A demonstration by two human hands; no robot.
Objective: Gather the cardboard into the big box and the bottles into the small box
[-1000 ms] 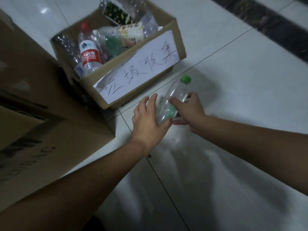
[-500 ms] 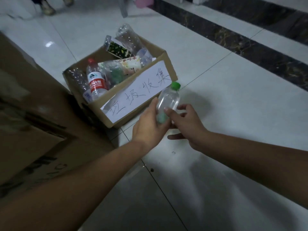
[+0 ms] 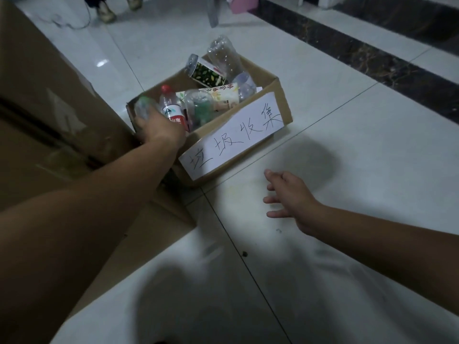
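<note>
The small cardboard box [image 3: 278, 105] stands on the floor with a white handwritten label on its front and holds several plastic bottles. My left hand [image 3: 160, 129] is at the box's left corner, shut on a clear bottle with a green cap [image 3: 143, 108], which is blurred and sits over the box's left end. Beside it stands a red-capped bottle [image 3: 171, 108]. My right hand [image 3: 289, 194] hovers over the floor in front of the box, fingers apart and holding nothing. The big cardboard box [image 3: 57, 125] fills the left side, touching the small box.
White tiled floor [image 3: 347, 157] spreads to the right and front. A dark marble strip [image 3: 372, 60] runs across the far right. A person's shoes [image 3: 106, 13], a cable and a pink object [image 3: 242, 4] lie at the far edge.
My left hand took the green-capped bottle from both hands and carried it left, up over the small box's left end. My right hand let go and drew back over the floor.
</note>
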